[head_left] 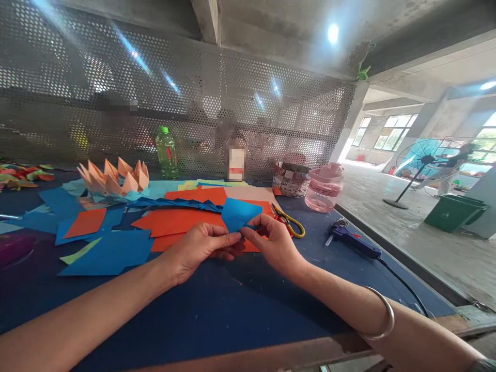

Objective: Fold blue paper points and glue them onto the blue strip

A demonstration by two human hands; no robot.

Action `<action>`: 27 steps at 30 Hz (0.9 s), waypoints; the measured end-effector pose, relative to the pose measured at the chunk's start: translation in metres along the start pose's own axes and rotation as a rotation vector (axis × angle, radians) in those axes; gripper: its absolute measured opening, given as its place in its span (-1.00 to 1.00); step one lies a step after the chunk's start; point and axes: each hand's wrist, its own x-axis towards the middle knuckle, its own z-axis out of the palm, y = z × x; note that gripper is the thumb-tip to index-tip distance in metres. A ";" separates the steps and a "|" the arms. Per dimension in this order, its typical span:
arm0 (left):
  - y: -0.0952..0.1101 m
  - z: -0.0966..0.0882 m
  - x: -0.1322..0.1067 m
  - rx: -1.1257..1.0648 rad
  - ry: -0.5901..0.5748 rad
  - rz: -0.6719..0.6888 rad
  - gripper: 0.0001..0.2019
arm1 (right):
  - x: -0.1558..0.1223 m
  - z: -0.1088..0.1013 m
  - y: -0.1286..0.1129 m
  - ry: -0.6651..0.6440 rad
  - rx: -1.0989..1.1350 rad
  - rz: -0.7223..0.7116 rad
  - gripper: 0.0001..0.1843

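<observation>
A small piece of blue paper (241, 213) is held up between both hands above the table's front half. My left hand (207, 242) pinches its lower left edge between thumb and fingers. On the other side, my right hand (273, 235) grips the lower right edge. Just behind lie orange paper sheets (182, 221) and a row of folded blue paper points (186, 202). Yellow-handled scissors (292, 221) rest right of the orange sheets, close to my right hand. Loose blue sheets (110, 253) spread out to the left of my left hand.
A peach folded-paper crown shape (114, 178) stands at the back left, near a green bottle (166, 152). At the right are a pink jar (324, 188), a patterned round container (291, 180) and a corded glue gun (353, 240). A perforated metal screen (248, 93) rises behind the table.
</observation>
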 end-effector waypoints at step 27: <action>0.001 0.003 0.001 0.020 0.040 0.005 -0.82 | 0.001 0.002 0.004 0.043 -0.054 -0.054 -0.83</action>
